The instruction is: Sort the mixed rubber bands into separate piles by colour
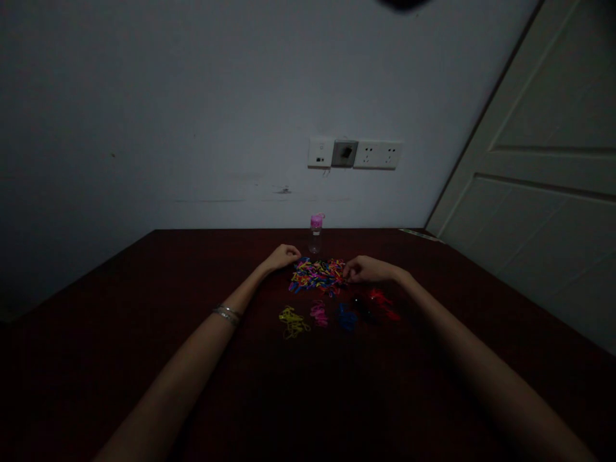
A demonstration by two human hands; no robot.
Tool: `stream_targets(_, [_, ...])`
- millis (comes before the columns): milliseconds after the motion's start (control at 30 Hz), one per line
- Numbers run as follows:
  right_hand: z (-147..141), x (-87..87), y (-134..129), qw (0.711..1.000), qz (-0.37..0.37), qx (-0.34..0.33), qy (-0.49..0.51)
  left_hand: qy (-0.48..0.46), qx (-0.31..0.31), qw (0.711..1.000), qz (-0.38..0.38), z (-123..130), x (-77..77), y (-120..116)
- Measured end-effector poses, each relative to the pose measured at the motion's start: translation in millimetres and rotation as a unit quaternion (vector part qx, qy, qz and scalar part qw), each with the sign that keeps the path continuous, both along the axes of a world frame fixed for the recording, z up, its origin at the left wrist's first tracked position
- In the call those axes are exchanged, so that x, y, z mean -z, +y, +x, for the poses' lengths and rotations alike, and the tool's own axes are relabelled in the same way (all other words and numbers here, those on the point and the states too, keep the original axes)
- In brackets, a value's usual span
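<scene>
A mixed pile of small coloured loops, which look like paper clips, lies on the dark red table. My left hand rests at the pile's upper left edge, fingers curled together; what they hold, if anything, is too small to make out. At the right edge, my right hand has its fingers pinched down against the pile, and their tips hide what is between them. Nearer me lie separate small heaps: yellow loops, pink loops, blue loops and red loops.
Behind the pile stands a clear bottle with a pink lid. The tabletop meets a pale wall with a socket panel on it. A panelled door is on the right. The light is dim.
</scene>
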State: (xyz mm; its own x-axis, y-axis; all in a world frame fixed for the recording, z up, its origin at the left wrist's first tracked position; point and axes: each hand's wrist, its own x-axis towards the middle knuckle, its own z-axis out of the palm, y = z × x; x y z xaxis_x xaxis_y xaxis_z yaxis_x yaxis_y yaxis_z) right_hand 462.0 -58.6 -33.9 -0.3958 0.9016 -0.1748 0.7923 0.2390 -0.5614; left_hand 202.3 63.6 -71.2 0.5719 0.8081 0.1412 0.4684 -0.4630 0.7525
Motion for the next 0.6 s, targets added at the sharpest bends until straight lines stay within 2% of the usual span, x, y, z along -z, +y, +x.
stream_targets(333, [-5, 0.5, -1, 1.0, -0.004, 0.005, -0.006, -0.044, -0.026, 0.997, -0.052, 0, 4.4, -1])
stream_targets(600, [-2, -17.4, -9, 1.0, 0.024, 0.01, 0.018, -0.049, -0.036, 0.996, -0.064, 0, 3.5, -3])
